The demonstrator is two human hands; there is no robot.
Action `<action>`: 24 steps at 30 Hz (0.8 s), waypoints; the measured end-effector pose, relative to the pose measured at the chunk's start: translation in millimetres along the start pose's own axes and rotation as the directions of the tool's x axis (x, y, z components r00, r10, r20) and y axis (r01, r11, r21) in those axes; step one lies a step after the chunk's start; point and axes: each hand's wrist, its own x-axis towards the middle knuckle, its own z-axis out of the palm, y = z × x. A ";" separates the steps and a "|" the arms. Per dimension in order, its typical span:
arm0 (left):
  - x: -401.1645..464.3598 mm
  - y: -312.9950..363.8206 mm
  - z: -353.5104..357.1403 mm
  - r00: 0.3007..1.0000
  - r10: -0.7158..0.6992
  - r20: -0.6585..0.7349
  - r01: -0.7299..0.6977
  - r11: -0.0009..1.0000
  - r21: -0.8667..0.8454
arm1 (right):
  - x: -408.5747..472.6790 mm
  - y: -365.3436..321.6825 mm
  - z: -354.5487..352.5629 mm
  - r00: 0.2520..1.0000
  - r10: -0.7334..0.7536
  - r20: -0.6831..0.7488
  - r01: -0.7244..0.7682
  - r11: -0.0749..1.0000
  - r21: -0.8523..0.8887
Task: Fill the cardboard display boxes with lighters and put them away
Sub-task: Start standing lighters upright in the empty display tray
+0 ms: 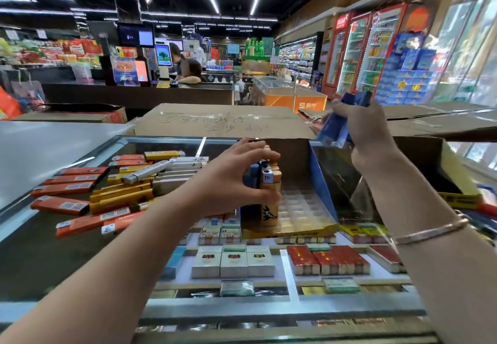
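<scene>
Filling was under way: the left hand point(236, 174) pinched upright lighters point(269, 182) standing in the display box point(320, 182) on the bench point(32, 257). The right hand point(360, 128) clutched blurred blue ones point(340, 126), probably more lighters. Next, seat those into the box's vacant slots.

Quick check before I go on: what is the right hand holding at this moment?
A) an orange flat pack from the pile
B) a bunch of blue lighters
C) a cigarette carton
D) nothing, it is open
B: the right hand is raised above the display box, its fingers curled round a bunch of blue lighters.
</scene>
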 end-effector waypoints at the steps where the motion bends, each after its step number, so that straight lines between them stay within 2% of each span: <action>1: 0.1 1.7 1.3 1.000 0.006 0.001 -0.006 1.000 -0.011 | -8.2 -4.5 0.3 0.998 0.031 0.062 -0.036 0.996 0.078; 4: -1.4 8.6 4.0 1.000 0.017 0.006 -0.017 0.997 -0.082 | -29.4 -7.8 5.5 0.950 0.144 0.277 -0.193 0.968 0.160; 6: -2.3 13.7 5.6 0.999 0.029 -0.018 -0.031 0.989 -0.144 | -39.3 -7.6 12.7 0.910 0.227 0.347 -0.306 0.933 0.191; 8: -2.0 17.0 8.0 0.993 0.060 -0.100 -0.072 0.990 -0.124 | -47.0 -7.8 21.0 0.881 0.280 0.380 -0.381 0.897 0.223; 10: -1.8 19.7 9.2 0.970 0.104 -0.219 -0.125 0.989 -0.084 | -53.4 -7.8 27.3 0.866 0.283 0.412 -0.405 0.881 0.244; 12: -2.2 22.4 7.7 0.938 0.131 -0.321 -0.186 0.972 -0.146 | -58.3 -7.1 31.3 0.866 0.263 0.426 -0.405 0.869 0.285; 14: -3.1 24.2 5.8 0.903 0.165 -0.396 -0.252 0.952 -0.177 | -60.9 -7.7 33.0 0.878 0.242 0.414 -0.392 0.859 0.330; 16: -3.3 24.6 3.6 0.877 0.204 -0.436 -0.288 0.948 -0.134 | -61.8 -8.8 33.7 0.885 0.231 0.403 -0.383 0.855 0.349; 19: -3.7 24.3 -1.2 0.851 0.170 -0.497 -0.273 0.951 -0.143 | -59.0 -7.3 31.0 0.887 0.264 0.378 -0.370 0.897 0.241; 24: -3.5 24.2 -8.3 0.818 0.096 -0.567 -0.274 0.932 -0.236 | -57.8 -3.9 28.2 0.822 0.283 0.495 -0.347 0.937 0.039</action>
